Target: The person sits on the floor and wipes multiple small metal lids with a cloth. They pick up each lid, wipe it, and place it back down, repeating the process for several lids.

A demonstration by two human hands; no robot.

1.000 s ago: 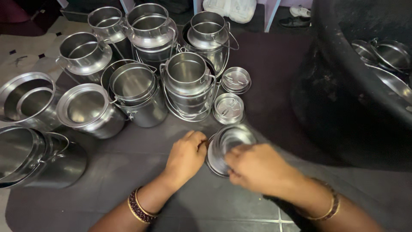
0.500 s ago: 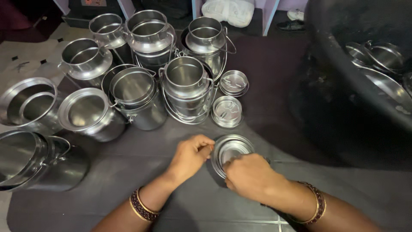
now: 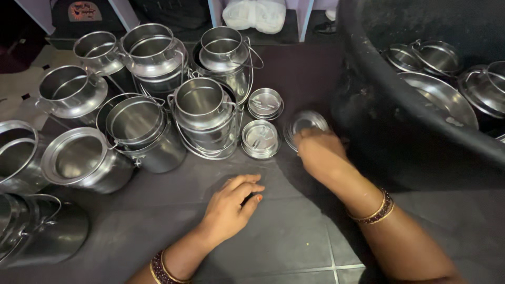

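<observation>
Steel lid (image 3: pixel 306 122) now at frame centre-right, moved up from lower centre, beside the black tub (image 3: pixel 379 113). Right hand (image 3: pixel 319 152) grasps its near edge. Left hand (image 3: pixel 231 202) has let go and rests open, fingers loose, on the dark floor mat (image 3: pixel 158 210). Two more lids (image 3: pixel 260 138) lie just left, milk cans (image 3: pixel 205 113) beyond.
</observation>
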